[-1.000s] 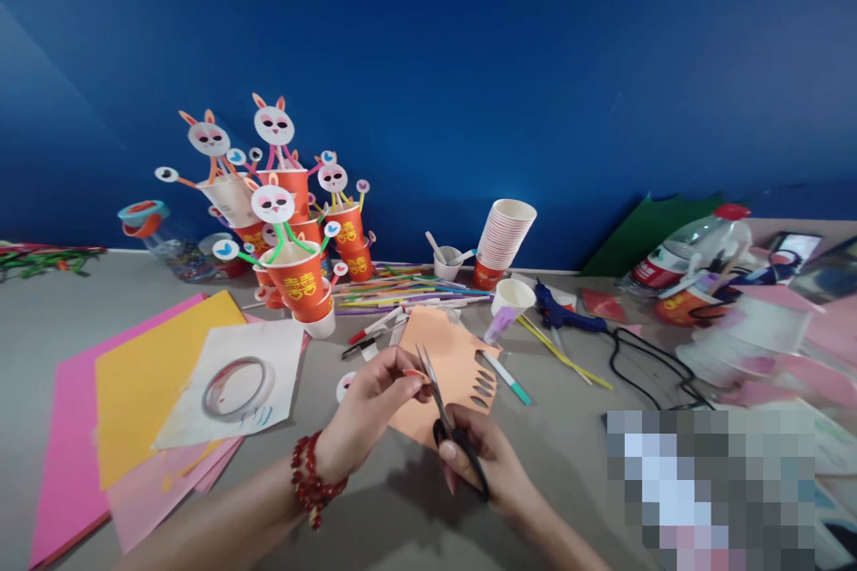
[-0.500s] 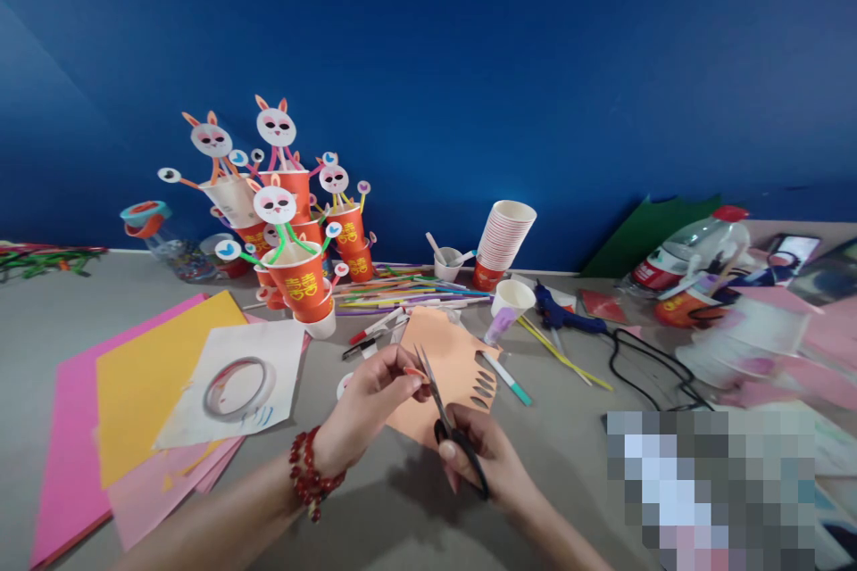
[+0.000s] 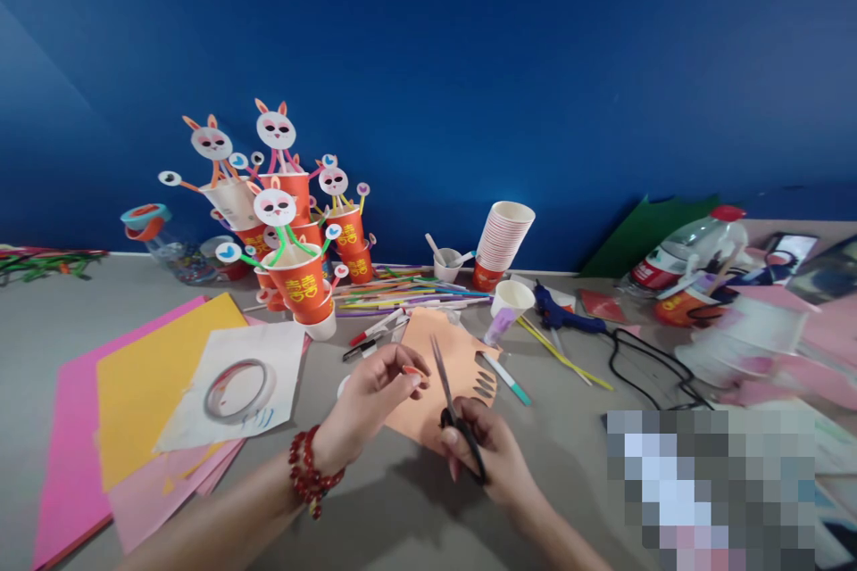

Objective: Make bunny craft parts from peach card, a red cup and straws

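Observation:
In my left hand (image 3: 375, 393), pinched between thumb and forefinger, is a small orange paper piece (image 3: 413, 371). My right hand (image 3: 486, 446) grips black-handled scissors (image 3: 450, 401), whose blades point up and look closed, a little right of the paper piece and apart from it. Beneath both hands lies a peach paper sheet (image 3: 435, 335) with several narrow leaf-shaped slots cut along its right side. A teal-ended marker (image 3: 507, 377) rests by that side.
Rabbit-faced paper cups (image 3: 295, 272) stand at the back left. Coloured sheets (image 3: 167, 375) and a tape roll (image 3: 234, 390) lie left. A cup stack (image 3: 505, 236), blue glue gun (image 3: 569, 317) with black cord, and plastic bottle (image 3: 696, 250) sit toward the right.
The scissors have moved right, away from the orange paper piece, and their blades now stand clear of it. My left hand has stayed nearly in place, still pinching the piece.

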Demonstrator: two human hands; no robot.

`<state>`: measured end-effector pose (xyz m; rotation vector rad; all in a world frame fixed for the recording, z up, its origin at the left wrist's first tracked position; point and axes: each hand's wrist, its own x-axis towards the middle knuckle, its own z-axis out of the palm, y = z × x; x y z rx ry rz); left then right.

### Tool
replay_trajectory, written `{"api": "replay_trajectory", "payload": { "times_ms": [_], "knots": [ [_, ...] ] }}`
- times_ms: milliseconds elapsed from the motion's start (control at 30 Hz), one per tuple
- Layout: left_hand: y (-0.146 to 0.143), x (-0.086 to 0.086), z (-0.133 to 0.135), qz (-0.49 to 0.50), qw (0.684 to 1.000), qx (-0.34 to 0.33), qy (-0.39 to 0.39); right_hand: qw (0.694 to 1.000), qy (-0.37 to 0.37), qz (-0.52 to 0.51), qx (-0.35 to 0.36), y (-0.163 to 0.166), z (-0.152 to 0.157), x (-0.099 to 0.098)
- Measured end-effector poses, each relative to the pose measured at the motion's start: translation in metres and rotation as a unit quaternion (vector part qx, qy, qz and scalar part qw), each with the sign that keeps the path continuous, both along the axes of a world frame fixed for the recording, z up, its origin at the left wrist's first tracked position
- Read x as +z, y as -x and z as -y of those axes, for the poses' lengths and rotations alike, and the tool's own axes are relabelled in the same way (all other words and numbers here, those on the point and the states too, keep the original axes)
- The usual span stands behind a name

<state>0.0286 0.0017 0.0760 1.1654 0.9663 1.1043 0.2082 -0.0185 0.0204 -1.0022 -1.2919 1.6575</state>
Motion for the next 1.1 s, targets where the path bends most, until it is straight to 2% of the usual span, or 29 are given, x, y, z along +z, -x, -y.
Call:
{"api": "replay_trajectory", "payload": {
  "times_ms": [133, 233, 333, 500, 767, 867, 1033, 1100],
  "knots": [
    [-0.001, -0.005, 0.0, -0.057, 0.997, -0.05, -0.02, 0.996, -0.026, -0.041, -0.081, -0.001, 0.001, 0.004],
    [-0.002, -0.007, 0.002, -0.146, 0.985, -0.086, -0.03, 0.993, -0.045, -0.059, -0.094, -0.003, 0.002, 0.006],
    [-0.005, -0.007, 0.005, -0.184, 0.976, -0.11, -0.037, 0.991, -0.064, -0.051, -0.102, -0.003, 0.002, 0.005],
    [-0.01, -0.011, 0.007, -0.172, 0.976, -0.133, -0.02, 0.989, -0.069, -0.07, -0.105, -0.002, 0.002, 0.003],
    [-0.014, -0.019, 0.01, -0.085, 0.992, -0.094, -0.016, 0.989, -0.068, -0.043, -0.128, -0.001, 0.002, 0.008],
    [-0.01, -0.015, 0.007, -0.069, 0.994, -0.079, -0.035, 0.994, -0.042, -0.016, -0.095, -0.001, 0.002, 0.01],
    [0.002, -0.001, -0.001, -0.075, 0.991, -0.088, -0.071, 0.999, -0.019, -0.007, 0.046, -0.002, 0.001, 0.007],
    [0.006, 0.003, -0.002, -0.077, 0.989, -0.106, -0.066, 0.997, -0.008, -0.014, 0.078, -0.002, 0.0, 0.005]
  ]
}}
